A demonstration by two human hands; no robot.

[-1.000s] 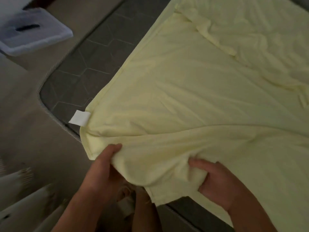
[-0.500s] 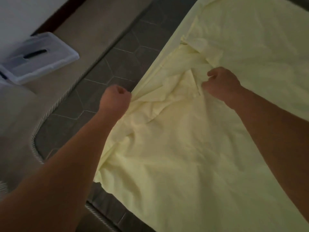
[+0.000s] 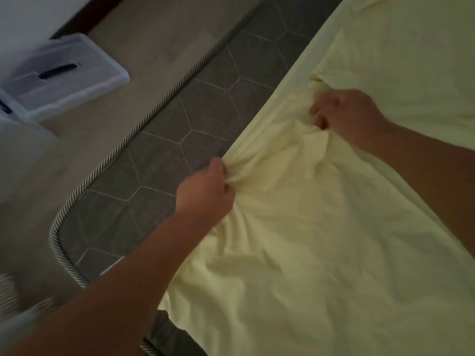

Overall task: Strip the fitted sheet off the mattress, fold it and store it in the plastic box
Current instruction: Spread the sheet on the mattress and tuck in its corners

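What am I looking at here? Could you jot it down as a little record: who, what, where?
doer: a person, bare-handed
left hand: grips a bunch of the sheet at its edge
right hand: grips a bunched fold farther up the bed
sheet: pale yellow, loose and rumpled on top
mattress: grey, quilted, near corner bare
plastic box: clear, on the floor beside the mattress, apart from the sheet

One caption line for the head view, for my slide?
Left hand and right hand grip the pale yellow sheet on the grey mattress.
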